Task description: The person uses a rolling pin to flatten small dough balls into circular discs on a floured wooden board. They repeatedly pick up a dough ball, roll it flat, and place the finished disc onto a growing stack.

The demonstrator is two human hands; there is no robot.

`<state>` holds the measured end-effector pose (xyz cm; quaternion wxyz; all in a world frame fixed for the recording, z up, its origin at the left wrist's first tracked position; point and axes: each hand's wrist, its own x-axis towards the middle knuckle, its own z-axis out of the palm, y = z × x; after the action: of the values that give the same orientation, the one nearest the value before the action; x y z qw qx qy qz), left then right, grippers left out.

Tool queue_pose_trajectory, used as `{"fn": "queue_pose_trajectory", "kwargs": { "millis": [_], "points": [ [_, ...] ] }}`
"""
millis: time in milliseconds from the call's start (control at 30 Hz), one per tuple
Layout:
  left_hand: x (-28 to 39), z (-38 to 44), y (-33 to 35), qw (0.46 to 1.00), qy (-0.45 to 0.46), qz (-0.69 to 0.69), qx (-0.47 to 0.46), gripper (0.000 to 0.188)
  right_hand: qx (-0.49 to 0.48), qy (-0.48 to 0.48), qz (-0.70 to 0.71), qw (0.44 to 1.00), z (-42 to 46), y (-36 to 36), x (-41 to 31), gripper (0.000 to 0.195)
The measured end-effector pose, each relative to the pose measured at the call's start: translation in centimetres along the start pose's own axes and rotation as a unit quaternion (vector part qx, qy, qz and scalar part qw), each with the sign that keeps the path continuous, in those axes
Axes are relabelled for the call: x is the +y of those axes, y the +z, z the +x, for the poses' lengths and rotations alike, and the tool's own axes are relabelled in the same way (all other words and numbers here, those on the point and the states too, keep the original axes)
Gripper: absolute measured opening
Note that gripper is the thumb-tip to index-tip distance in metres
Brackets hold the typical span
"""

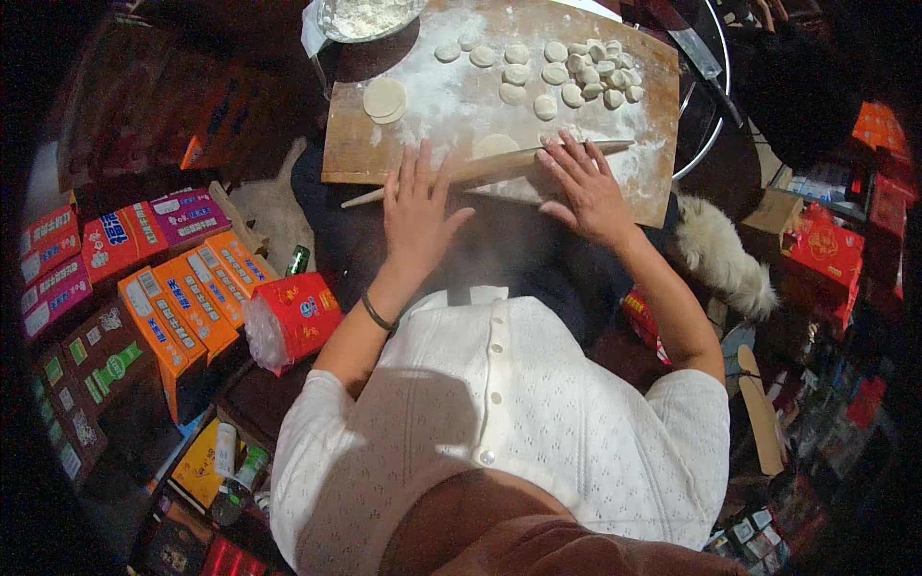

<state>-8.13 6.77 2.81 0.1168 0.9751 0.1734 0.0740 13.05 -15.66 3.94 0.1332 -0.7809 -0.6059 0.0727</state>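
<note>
A tapered wooden rolling pin (pixel 497 170) slants across the near part of a floured wooden board (pixel 346 155). My left hand (pixel 421 216) lies flat over its left part, fingers spread and slightly blurred. Over the right part rests my right hand (pixel 585 189), also with extended fingers. Neither hand is wrapped around the pin. Just beyond the pin's middle is a thin dough round (pixel 495 145), its near edge hidden. Two overlapping rolled dough rounds (pixel 385 99) lie at the board's left. Several small flattened dough pieces (pixel 515 73) are spread farther back, with many heaped at the right (pixel 601 68).
A bowl (pixel 392 34) of flour stands at the back left. Right of the board lies a large knife (pixel 695 54). A fluffy white animal (pixel 724 252) is on the floor at my right. Orange boxes (pixel 162 317) and a red package (pixel 302 320) are at my left.
</note>
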Motion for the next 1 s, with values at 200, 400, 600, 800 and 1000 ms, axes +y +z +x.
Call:
{"fn": "queue_pose_trajectory", "kwargs": {
  "millis": [200, 400, 600, 800, 1000],
  "points": [
    [-1.7, 4.9, 0.3, 0.997, -0.053, 0.063, 0.009, 0.09, 0.022, 0.013, -0.046, 0.999, 3.8, 0.7, 1.6, 0.081],
    [-1.9, 2.8, 0.8, 0.999, -0.033, 0.027, 0.019, 0.089, 0.025, 0.017, -0.024, 0.999, 2.1, 0.5, 0.2, 0.082],
    [-1.3, 1.1, -0.8, 0.997, 0.026, 0.043, -0.055, 0.096, 0.008, 0.027, -0.033, 0.999, 0.2, 0.9, 0.7, 0.085],
    [-3.2, 7.4, 0.5, 0.997, 0.013, 0.067, -0.019, 0.095, 0.063, 0.071, -0.045, 0.994, 3.9, 0.4, 1.7, 0.081],
    [-2.4, 1.4, -0.9, 0.991, 0.069, 0.073, -0.083, 0.096, 0.018, 0.072, -0.033, 0.997, -2.3, 1.2, -0.7, 0.089]
  ]
}}
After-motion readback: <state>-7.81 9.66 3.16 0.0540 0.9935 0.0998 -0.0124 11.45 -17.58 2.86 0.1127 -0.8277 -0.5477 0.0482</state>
